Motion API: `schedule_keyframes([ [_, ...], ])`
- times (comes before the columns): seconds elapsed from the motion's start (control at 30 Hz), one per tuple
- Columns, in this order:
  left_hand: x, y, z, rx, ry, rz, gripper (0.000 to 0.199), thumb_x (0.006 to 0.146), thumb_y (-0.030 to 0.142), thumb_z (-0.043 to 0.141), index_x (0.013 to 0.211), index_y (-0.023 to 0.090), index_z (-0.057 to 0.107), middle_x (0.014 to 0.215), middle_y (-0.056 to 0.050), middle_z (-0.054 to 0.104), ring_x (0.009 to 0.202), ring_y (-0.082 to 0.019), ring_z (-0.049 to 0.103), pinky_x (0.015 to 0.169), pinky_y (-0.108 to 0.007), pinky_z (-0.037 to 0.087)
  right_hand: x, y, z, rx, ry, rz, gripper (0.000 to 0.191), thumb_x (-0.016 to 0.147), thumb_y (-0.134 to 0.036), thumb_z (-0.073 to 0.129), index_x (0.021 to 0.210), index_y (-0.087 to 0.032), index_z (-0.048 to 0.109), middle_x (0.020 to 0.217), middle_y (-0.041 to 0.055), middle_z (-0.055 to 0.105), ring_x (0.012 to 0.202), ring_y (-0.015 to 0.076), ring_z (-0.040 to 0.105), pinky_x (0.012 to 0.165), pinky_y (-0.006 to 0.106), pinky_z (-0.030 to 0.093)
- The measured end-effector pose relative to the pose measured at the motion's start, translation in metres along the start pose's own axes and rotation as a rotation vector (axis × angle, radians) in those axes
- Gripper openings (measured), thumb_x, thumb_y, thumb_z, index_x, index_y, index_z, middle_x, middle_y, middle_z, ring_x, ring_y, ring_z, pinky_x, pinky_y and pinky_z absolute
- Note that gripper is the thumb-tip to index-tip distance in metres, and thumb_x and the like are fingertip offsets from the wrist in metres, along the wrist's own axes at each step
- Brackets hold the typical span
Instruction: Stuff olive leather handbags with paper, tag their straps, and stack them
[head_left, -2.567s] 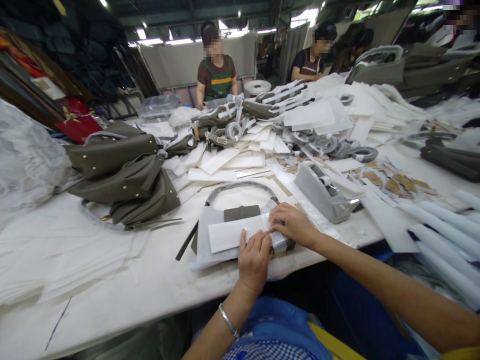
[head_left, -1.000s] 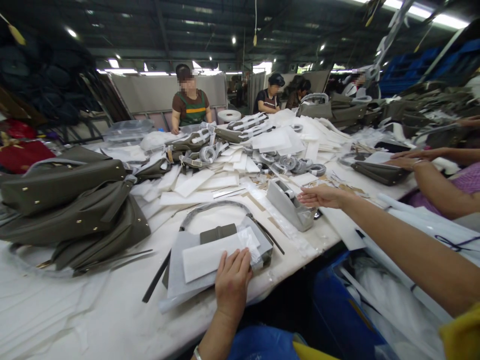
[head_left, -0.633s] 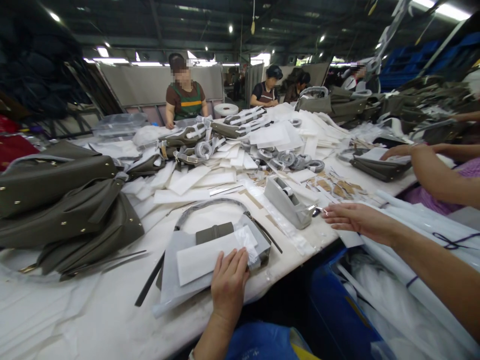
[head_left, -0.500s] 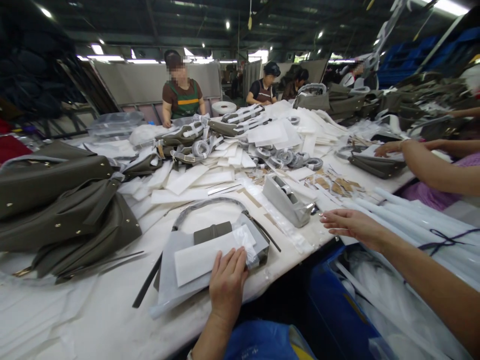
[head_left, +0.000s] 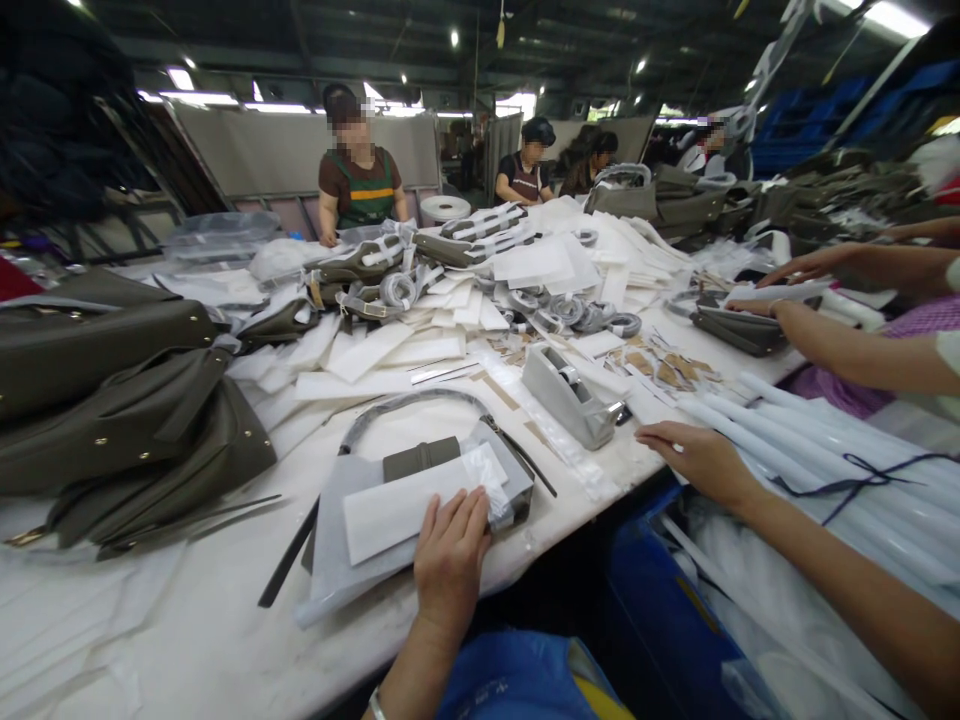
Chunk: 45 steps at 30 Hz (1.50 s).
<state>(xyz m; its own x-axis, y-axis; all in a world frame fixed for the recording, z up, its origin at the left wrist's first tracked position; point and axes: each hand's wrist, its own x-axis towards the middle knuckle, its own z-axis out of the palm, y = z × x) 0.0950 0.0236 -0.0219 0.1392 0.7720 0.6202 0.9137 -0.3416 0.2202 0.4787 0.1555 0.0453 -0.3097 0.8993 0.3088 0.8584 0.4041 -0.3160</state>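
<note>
A dark olive handbag (head_left: 521,510) lies on the table before me, its wrapped handle (head_left: 420,397) arching away from me. Grey-white wrapping sheet (head_left: 330,560) covers much of the bag, and a white foam strip (head_left: 382,515) rests over it. My left hand (head_left: 450,550) lies flat on the strip's right part, fingers stretched out, by a clear plastic piece. My right hand (head_left: 694,460) is just right of a grey tape dispenser (head_left: 566,395), apart from its cutting end. Its fingers and thumb come together in a pinch; anything between the tips is too small to make out.
Olive bags (head_left: 135,400) are heaped at left. White foam sheets (head_left: 375,350) and wrapped handles (head_left: 570,308) pile up behind. White rolls (head_left: 825,450) and a blue bin (head_left: 660,600) are at right. A co-worker's hands (head_left: 765,290) work at another bag; other people stand across the table.
My right hand's fingers have drawn together from a spread pose, near the dispenser. My left hand stays on the foam strip. The neighbouring co-worker's hand has lifted above their bag.
</note>
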Motion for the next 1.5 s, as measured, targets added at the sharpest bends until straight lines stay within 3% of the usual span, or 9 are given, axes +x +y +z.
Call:
schedule_keyframes([
  [0.1, -0.001, 0.000, 0.001, -0.009, -0.011, -0.012, 0.041, 0.087, 0.007, 0.062, 0.125, 0.022, 0.062, 0.127, -0.004, 0.070, 0.115, -0.025, 0.064, 0.113, -0.047, 0.037, 0.002, -0.028, -0.016, -0.069, -0.084, -0.324, 0.027, 0.097, -0.035, 0.049, 0.102, -0.027, 0.074, 0.103, 0.0036, 0.076, 0.089, 0.0208, 0.072, 0.079, 0.030, 0.053],
  [0.23, -0.002, 0.002, 0.001, -0.014, -0.034, -0.041, 0.041, 0.086, 0.008, 0.064, 0.125, 0.022, 0.061, 0.127, -0.004, 0.069, 0.117, -0.024, 0.064, 0.112, -0.048, 0.039, 0.023, -0.085, -0.022, -0.084, -0.202, -0.660, 0.023, 0.099, -0.026, 0.048, 0.103, -0.025, 0.071, 0.096, 0.0041, 0.075, 0.083, 0.0163, 0.069, 0.074, 0.025, 0.048],
  [0.4, -0.001, 0.003, 0.001, -0.007, -0.023, -0.051, 0.035, 0.089, 0.013, 0.063, 0.123, 0.022, 0.062, 0.125, -0.004, 0.070, 0.116, -0.023, 0.064, 0.112, -0.048, 0.040, 0.061, -0.160, -0.003, -0.117, -0.417, -0.917, 0.024, 0.100, -0.034, 0.047, 0.097, -0.022, 0.068, 0.086, 0.0043, 0.071, 0.078, 0.0164, 0.064, 0.068, 0.027, 0.041],
  [0.5, 0.001, 0.004, 0.001, 0.003, 0.019, -0.054, 0.030, 0.092, 0.017, 0.062, 0.121, 0.022, 0.063, 0.123, -0.003, 0.071, 0.114, -0.021, 0.065, 0.112, -0.047, 0.040, 0.085, -0.189, 0.018, -0.172, -0.536, -1.009, 0.027, 0.099, -0.037, 0.048, 0.089, -0.021, 0.067, 0.080, 0.0036, 0.068, 0.075, 0.0166, 0.062, 0.063, 0.027, 0.036],
  [0.8, 0.001, 0.005, 0.002, 0.018, 0.060, -0.064, 0.022, 0.095, 0.021, 0.059, 0.117, 0.023, 0.065, 0.120, -0.002, 0.072, 0.113, -0.018, 0.064, 0.113, -0.044, 0.040, 0.133, -0.227, 0.071, -0.314, -0.795, -1.102, 0.009, 0.086, -0.028, 0.066, 0.083, -0.023, 0.072, 0.080, 0.0019, 0.072, 0.069, 0.0156, 0.061, 0.058, 0.026, 0.028],
  [1.07, 0.001, 0.004, 0.004, 0.015, 0.103, -0.060, 0.021, 0.096, 0.019, 0.056, 0.115, 0.022, 0.065, 0.110, -0.002, 0.074, 0.109, -0.017, 0.065, 0.113, -0.041, 0.040, 0.146, -0.252, 0.087, -0.428, -0.874, -1.161, 0.007, 0.081, -0.022, 0.072, 0.075, -0.023, 0.073, 0.069, -0.0014, 0.071, 0.063, 0.0133, 0.059, 0.056, 0.025, 0.026],
  [1.23, 0.001, 0.005, 0.004, 0.052, 0.051, -0.068, 0.041, 0.094, 0.015, 0.058, 0.133, 0.025, 0.056, 0.100, -0.001, 0.072, 0.104, -0.017, 0.066, 0.112, -0.040, 0.041, 0.151, -0.260, 0.089, -0.435, -0.875, -1.177, 0.011, 0.075, -0.020, 0.077, 0.066, -0.024, 0.073, 0.058, -0.0021, 0.067, 0.057, 0.0136, 0.056, 0.054, 0.026, 0.024],
  [1.37, -0.001, 0.006, 0.006, 0.069, 0.063, -0.077, 0.032, 0.093, 0.017, 0.061, 0.123, 0.026, 0.062, 0.099, -0.001, 0.071, 0.103, -0.017, 0.066, 0.111, -0.042, 0.043, 0.157, -0.268, 0.090, -0.453, -0.883, -1.188, 0.013, 0.075, -0.034, 0.080, 0.069, -0.024, 0.074, 0.061, -0.0001, 0.069, 0.058, 0.0149, 0.057, 0.053, 0.026, 0.025],
  [1.5, -0.002, 0.007, 0.012, 0.082, 0.176, -0.071, 0.020, 0.091, 0.019, 0.064, 0.109, 0.027, 0.068, 0.097, 0.000, 0.072, 0.101, -0.018, 0.068, 0.107, -0.041, 0.047, 0.168, -0.268, 0.095, -0.495, -0.829, -1.106, 0.036, 0.066, -0.056, 0.082, 0.074, -0.022, 0.074, 0.062, 0.0016, 0.068, 0.058, 0.0170, 0.058, 0.053, 0.026, 0.027],
])
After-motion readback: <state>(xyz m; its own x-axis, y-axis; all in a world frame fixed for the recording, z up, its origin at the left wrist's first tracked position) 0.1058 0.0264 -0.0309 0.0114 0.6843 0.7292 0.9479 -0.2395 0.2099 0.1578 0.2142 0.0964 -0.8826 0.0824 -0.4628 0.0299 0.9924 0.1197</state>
